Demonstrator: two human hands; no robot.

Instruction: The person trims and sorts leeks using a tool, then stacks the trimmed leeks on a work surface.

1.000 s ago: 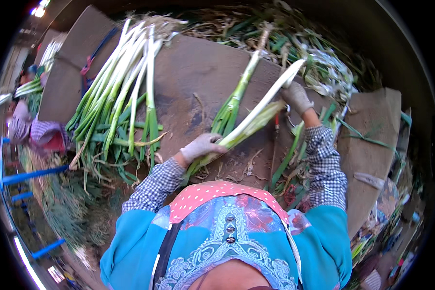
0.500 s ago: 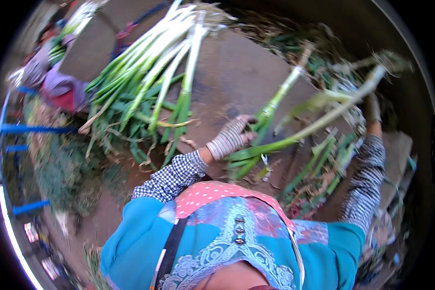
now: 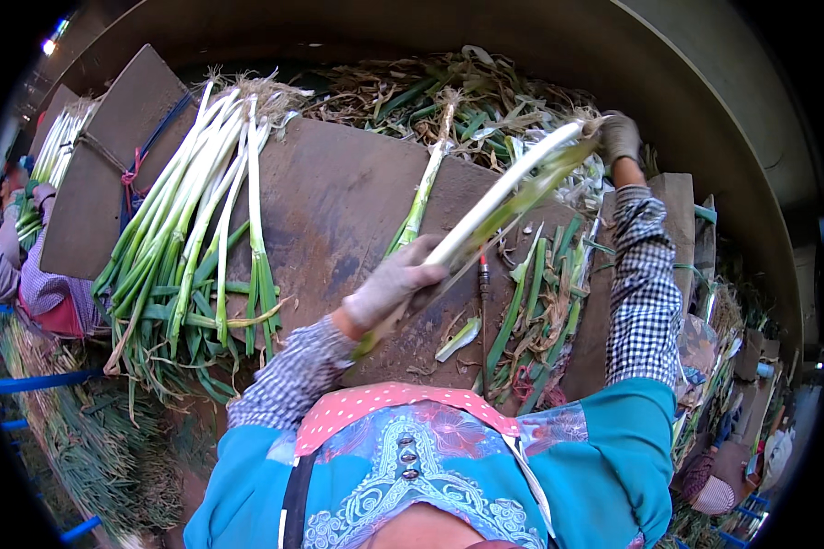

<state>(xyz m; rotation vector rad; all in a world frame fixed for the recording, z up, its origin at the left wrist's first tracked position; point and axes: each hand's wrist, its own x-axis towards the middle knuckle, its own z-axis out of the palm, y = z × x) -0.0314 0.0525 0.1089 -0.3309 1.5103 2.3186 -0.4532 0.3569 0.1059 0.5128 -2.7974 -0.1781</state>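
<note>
Brown, worn wooden surface (image 3: 339, 210) lies under the long white-and-green scallion stalk (image 3: 494, 206) I see stretched above it: my gloved left hand (image 3: 389, 288) clenched around its green end, gloved right hand (image 3: 619, 139) gripping its peeling white end. Left of this stalk lies a pile of trimmed scallions (image 3: 192, 238).

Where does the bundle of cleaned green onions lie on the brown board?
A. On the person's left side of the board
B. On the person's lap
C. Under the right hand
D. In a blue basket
A: the bundle of green onions lies on the left part of the board, apart from the left hand.
</note>
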